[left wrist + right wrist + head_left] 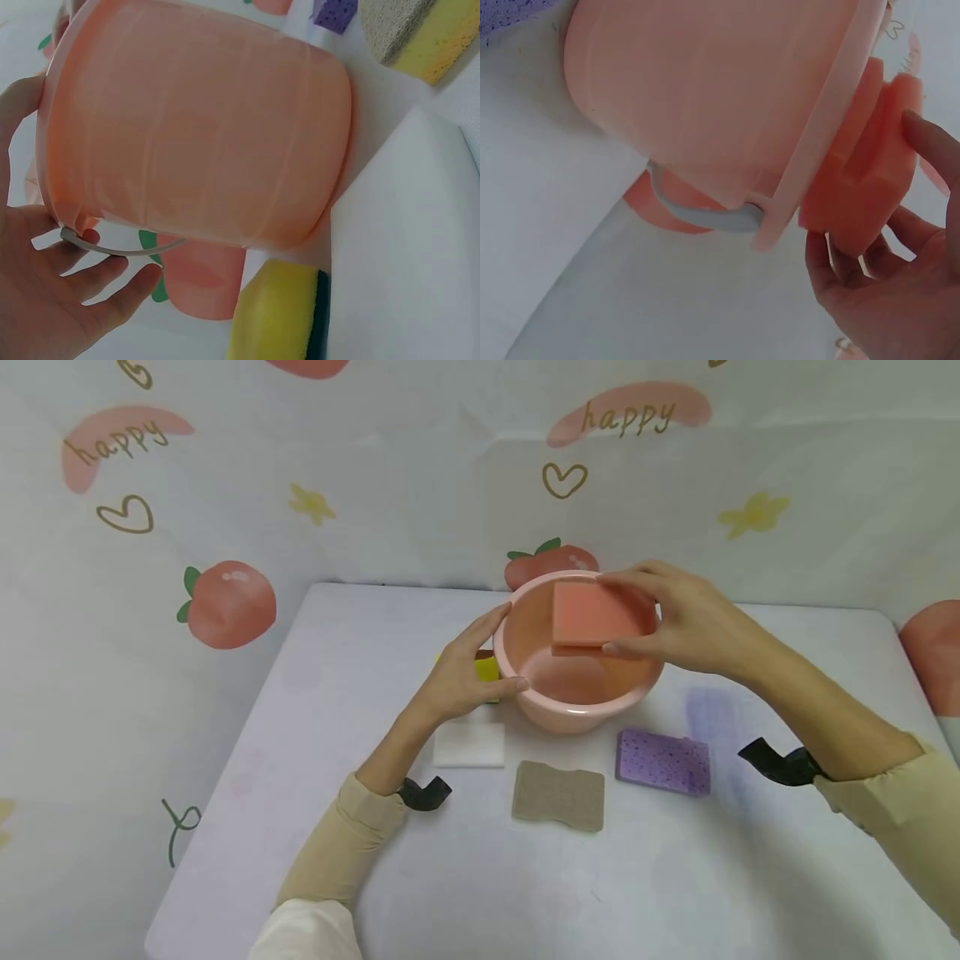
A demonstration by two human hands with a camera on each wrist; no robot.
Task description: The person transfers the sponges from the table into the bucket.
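Observation:
A pink plastic basin [570, 714] stands on the white table. My right hand [678, 618] pinches an orange-pink sponge [592, 614] between thumb and fingers, held level just above the basin's far rim. In the right wrist view the sponge [862, 180] sits against the rim of the basin [697, 97], with my right hand [885, 300] behind it. My left hand [461, 677] rests against the basin's left side, fingers straight and thumb along the wall. The left wrist view shows the same left hand [52, 292] spread beside the basin [195, 127].
A yellow sponge [486, 668] lies behind my left hand. A white sponge [469, 745], a brown scouring pad [558, 795] and a purple sponge [663, 762] lie in a row in front of the basin. Patterned cloth walls close in the table's back and sides.

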